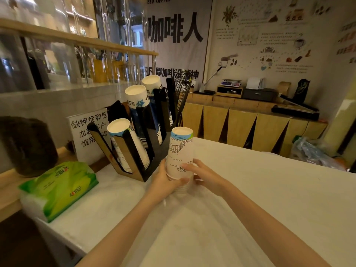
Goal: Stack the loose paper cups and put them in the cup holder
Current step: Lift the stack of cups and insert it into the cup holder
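Note:
A stack of white paper cups (180, 151) stands upside down on the white table, with line drawings and a blue-green band near its top. My left hand (165, 182) grips its lower left side. My right hand (204, 176) holds its lower right side, fingers across the front. Just left of the stack stands the black and brown cup holder (134, 151), tilted back. Its slots hold three other inverted cup stacks: a white one (121, 132) in front and two blue ones (137, 99) behind.
A green tissue pack (57, 187) lies at the table's left edge. A printed sign (87, 132) leans behind the holder. A dark round object (27, 145) sits on the wooden ledge at left. Wooden cabinets (250, 128) with a scale and printer stand beyond the table.

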